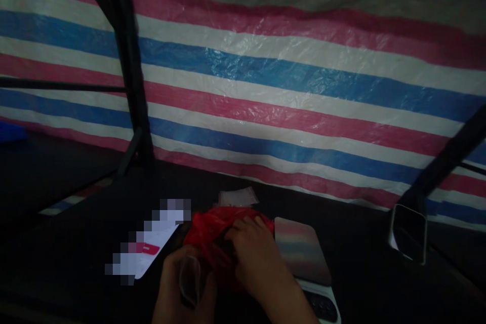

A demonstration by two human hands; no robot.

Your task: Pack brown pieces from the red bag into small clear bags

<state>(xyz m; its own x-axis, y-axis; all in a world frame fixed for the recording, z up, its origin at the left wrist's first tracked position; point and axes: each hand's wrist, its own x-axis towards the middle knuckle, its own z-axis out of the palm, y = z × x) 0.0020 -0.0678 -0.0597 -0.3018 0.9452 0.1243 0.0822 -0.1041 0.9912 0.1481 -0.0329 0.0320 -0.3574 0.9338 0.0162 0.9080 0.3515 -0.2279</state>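
Plastic, thin and clear, is forming a small open-mouthed bag (190, 283) in the left hand (169, 283), whose thumb and fingers are pinching it from both sides, its opening facing up. Just beyond, the right hand (255, 250) is dipping over the mouth of a red bag (205, 225); its fingers are curling inward, their tips lying hidden, so I cannot tell whether they are grasping anything. What the red bag is containing is too dark to make out.

A hard squeeze by the left hand could be closing the clear mouth, sending anything dropped there over the rim; a pull on the soft red film could be tipping or spilling its contents. The right forearm, too, is crossing the edge of the scale (301, 253), so a nudge could be shifting it.

The scale's key panel (322, 306) is showing marks too dim to read. To the left, a lit screen (147, 263) is lying partly pixelated, its red label (151, 249) bearing pale writing I cannot read. No brand is showing legibly.

Farther back, a clear packet (239, 197) is lying behind the red bag, a dark-faced phone (409, 235) is leaning at right, and a striped sheet (284, 81) is hanging behind.
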